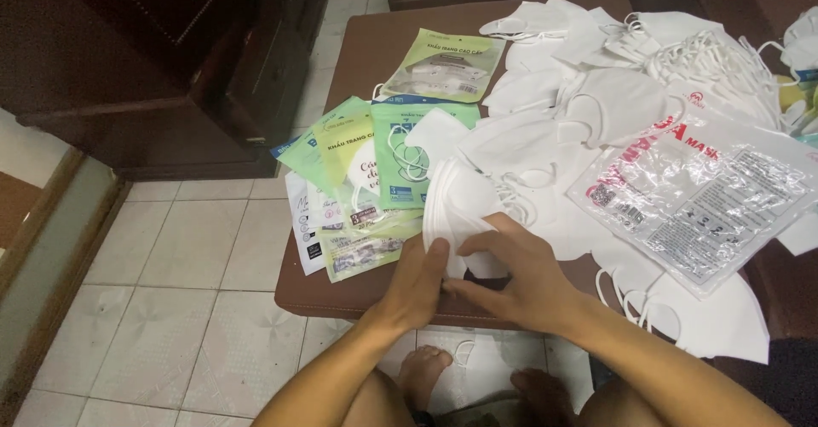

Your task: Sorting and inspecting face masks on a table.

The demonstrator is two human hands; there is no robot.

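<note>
White folded face masks [460, 210], a thin stack, sit at the near edge of the brown table [375, 48], held between both hands; left hand [415, 286] cups the stack's lower left edge, right hand [520, 274] pinches its lower right with fingers spread; likely feather-light, soft, limp, prone to fanning apart, so best gripped across the fold, clear of the ear loops; green mask packets [366, 180] lie just left, clear plastic bag [699, 197] right

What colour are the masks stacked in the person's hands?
White, plain; the stack of masks shows clearly in the head view.
</note>
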